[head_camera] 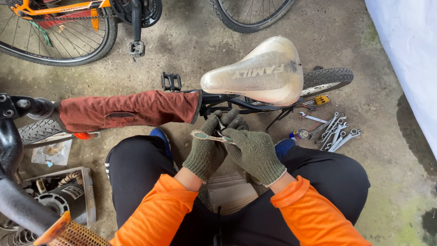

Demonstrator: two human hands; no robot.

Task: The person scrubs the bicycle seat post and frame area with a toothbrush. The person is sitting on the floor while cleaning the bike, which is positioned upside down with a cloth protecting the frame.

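Observation:
Both my hands wear dark green knit gloves and meet just below a worn beige bicycle saddle. My left hand holds a small flat wrench that points left. My right hand pinches the wrench's other end close to the black frame clamp under the saddle. A red-brown cloth sleeve wraps the bicycle's top tube to the left.
Several spanners and a small spray can lie on the concrete floor at right. An orange bicycle's wheel and pedal are at the top left. A box of parts sits at left. White sheeting hangs at right.

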